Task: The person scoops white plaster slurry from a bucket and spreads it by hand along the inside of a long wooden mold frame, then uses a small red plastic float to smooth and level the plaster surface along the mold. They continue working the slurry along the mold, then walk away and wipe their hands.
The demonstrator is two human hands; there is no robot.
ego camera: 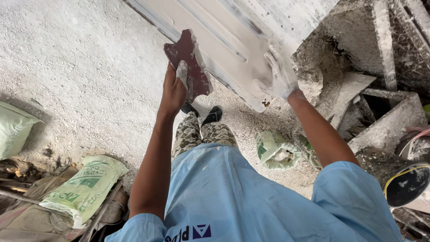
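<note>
My left hand (174, 87) grips a worn dark red sheet of sandpaper (190, 65) and presses it against the lower edge of a pale, putty-coated panel (215, 31) that leans in front of me. My right hand (281, 74), covered in white dust, lies flat on the panel near its lower right corner with fingers spread. My patterned trousers and black shoes (214, 114) show below the panel.
Dusty white floor (76, 76) all around. Green-printed sacks lie at the left (85, 188) and far left (13, 130). A small open bag of powder (275, 150) sits by my feet. Rough concrete blocks and rubble (380, 112) crowd the right, with a dark bucket (407, 183).
</note>
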